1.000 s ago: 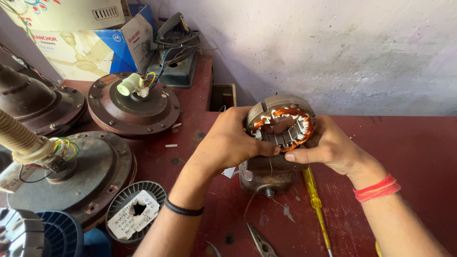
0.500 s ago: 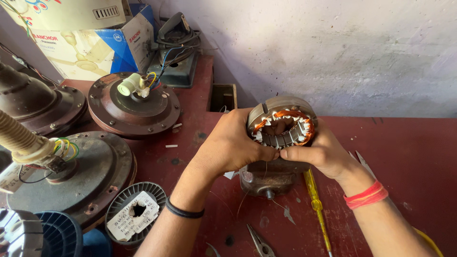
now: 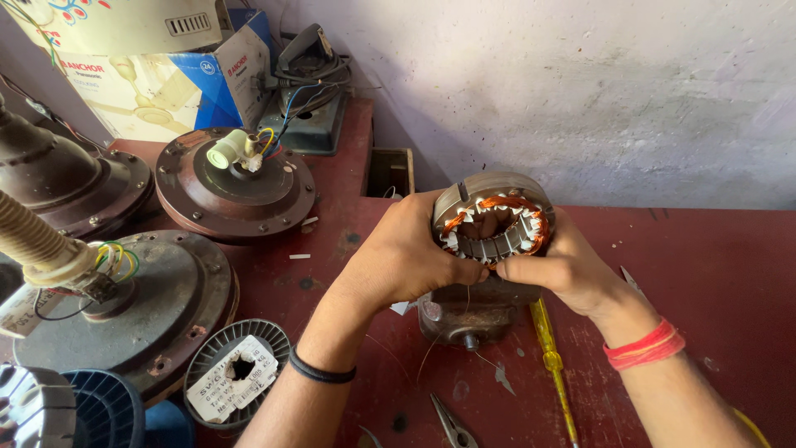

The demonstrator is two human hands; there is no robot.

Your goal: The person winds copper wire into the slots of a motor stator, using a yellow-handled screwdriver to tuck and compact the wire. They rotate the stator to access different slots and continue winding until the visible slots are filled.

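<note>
A grey metal motor stator (image 3: pixel 495 217) with orange copper windings and white slot papers is held tilted between both hands above a dark metal motor housing (image 3: pixel 464 315) on the red table. My left hand (image 3: pixel 406 253) wraps its left side, fingers curled under the front rim. My right hand (image 3: pixel 560 265) grips its right side, thumb and forefinger pinching at the lower front edge of the windings. A thin copper wire (image 3: pixel 431 353) hangs down from there.
A yellow-handled screwdriver (image 3: pixel 554 365) and pliers (image 3: pixel 452 423) lie near the front. Two brown ceiling-fan motors (image 3: pixel 236 187) (image 3: pixel 141 307) sit left, with a wire spool (image 3: pixel 236 373), cardboard boxes (image 3: pixel 178 79) and a grey tool (image 3: pixel 311 91) behind. A wall stands at the back.
Both hands and the stator have stayed almost in place. The right hand's fingers shifted slightly left along the stator's lower front edge.
</note>
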